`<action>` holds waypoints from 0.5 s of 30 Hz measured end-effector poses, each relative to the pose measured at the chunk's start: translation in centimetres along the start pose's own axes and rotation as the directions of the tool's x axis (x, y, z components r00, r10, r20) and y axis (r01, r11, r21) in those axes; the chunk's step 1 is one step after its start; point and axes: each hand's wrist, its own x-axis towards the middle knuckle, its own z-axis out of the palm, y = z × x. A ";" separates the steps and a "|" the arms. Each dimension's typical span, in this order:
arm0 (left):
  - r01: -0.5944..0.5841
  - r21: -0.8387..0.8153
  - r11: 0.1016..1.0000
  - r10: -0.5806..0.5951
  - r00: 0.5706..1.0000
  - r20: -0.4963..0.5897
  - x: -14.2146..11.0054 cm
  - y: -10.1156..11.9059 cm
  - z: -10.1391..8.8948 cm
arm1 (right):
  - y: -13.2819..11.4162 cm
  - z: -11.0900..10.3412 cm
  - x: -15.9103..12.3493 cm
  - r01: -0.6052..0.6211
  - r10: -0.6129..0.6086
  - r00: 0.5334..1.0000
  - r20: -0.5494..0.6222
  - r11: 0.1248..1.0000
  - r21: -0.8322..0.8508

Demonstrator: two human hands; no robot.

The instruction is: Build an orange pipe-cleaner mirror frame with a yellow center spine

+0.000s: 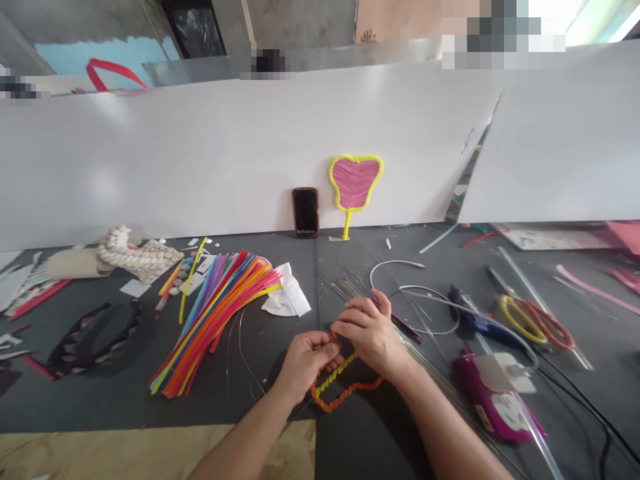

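My left hand (313, 360) pinches an orange end of a wavy orange and yellow strip (334, 404), which looks like twisted pipe cleaner. The rest of the strip loops down over the dark table below both hands. Close by on the right, my right hand (369, 333) has its fingers bent round the same strip, and some of their grip is hidden behind the knuckles. Past the right fingers lie several thin metal wires (345, 288). To the left of my hands is a fanned bundle of coloured pipe cleaners (215, 320).
A phone (305, 212) and a pink, yellow-edged fan shape (356, 183) lean on the white partition (210, 153). Scissors (535, 320), a blue glue gun (480, 320) and a purple power device (500, 407) with cables lie right. A dark braided headband (95, 340) lies left.
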 end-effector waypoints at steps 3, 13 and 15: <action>-0.006 -0.099 0.995 0.005 1.000 -0.019 0.3 0.0 -0.4 | 0.2 -0.4 0.0 -0.068 0.066 0.993 -0.097 0.997 -0.021; -0.047 -0.412 0.910 0.051 0.999 0.000 -0.1 1.5 -1.4 | 1.6 1.1 -1.0 -0.553 0.749 0.661 0.044 0.447 0.703; -0.037 -0.444 0.895 0.053 0.998 0.023 -0.2 1.5 -1.3 | 1.2 1.3 -0.8 -0.534 0.759 0.632 0.157 0.280 0.798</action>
